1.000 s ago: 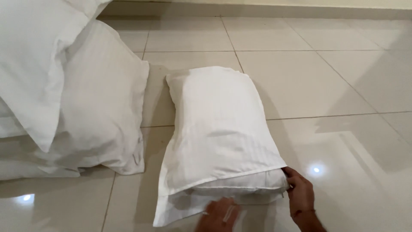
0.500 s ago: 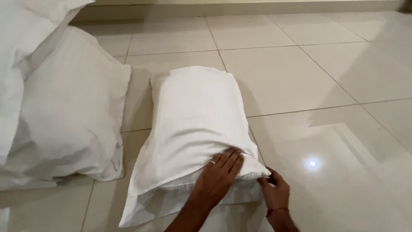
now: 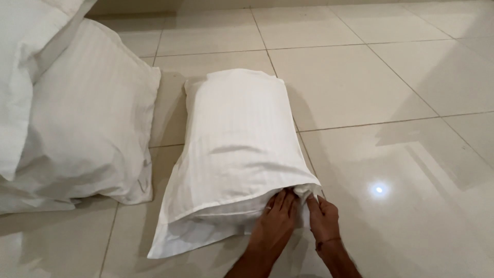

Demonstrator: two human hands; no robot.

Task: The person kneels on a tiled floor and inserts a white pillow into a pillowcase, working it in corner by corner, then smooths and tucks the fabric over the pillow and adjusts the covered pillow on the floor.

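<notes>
While both hands work at the near end of one white striped pillow (image 3: pixel 234 149), that pillow lies lengthwise on the cream tiled floor (image 3: pixel 370 82), stretching away from the fingers. The left hand (image 3: pixel 275 224) lies flat with its fingers together, pressing on the pillow's near right corner just where the pillowcase opening (image 3: pixel 206 234) begins. The right hand (image 3: pixel 323 219) sits just beside it, nearly touching, its fingertips pinching the bunched fabric at that same corner; how firm the pinch is cannot be told. The loose open hem of the case spreads out on the floor to the left of the left hand. Counted up, there are three pillows in view: the one under the hands, and two more white pillows (image 3: pixel 87 118) stacked well away to the left of the hands, the upper one only partly in view. A small bright light reflection (image 3: pixel 379 189) shines on the tile to the right of the right hand. Compared with half a second ago, the left hand has slid down from the top of the pillow to its corner, closing the gap to the right hand, which has stayed at the corner.
</notes>
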